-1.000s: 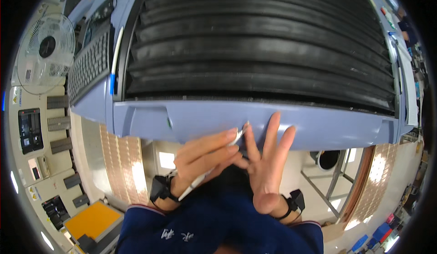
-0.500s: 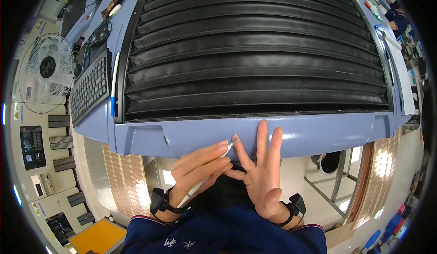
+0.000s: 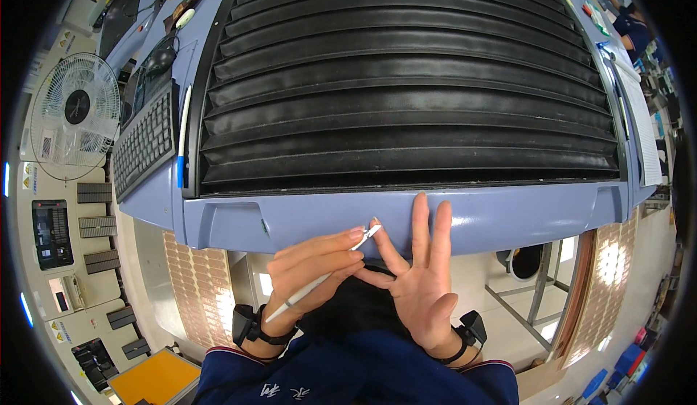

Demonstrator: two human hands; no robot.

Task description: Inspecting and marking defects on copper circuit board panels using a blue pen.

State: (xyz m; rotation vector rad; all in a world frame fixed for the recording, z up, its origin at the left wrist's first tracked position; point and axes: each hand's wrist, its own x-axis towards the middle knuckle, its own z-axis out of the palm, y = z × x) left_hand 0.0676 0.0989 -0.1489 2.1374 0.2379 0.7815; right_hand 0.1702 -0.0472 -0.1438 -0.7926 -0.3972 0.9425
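My left hand is closed round a slim white pen-shaped tool, with the rear end slanting down toward my wrist. Its small, shiny, blade-like tip lies against or just beside a fingertip of my right hand; actual contact cannot be told. Palm up and fingers spread, my right hand is open and holds nothing. Its little finger reaches over to the fingers of my left hand. Both hands are at the front edge of a blue-grey machine panel, in front of a black pleated bellows cover.
Left on the machine lie a black keyboard, a mouse and a white pen with a blue end. Beyond stands a fan. White papers lie along the right edge; a person is farther back.
The tool has rolled or tilted in my left hand, its rear end swinging left and lower. My left hand has shifted slightly left. My right hand stays nearly in place.
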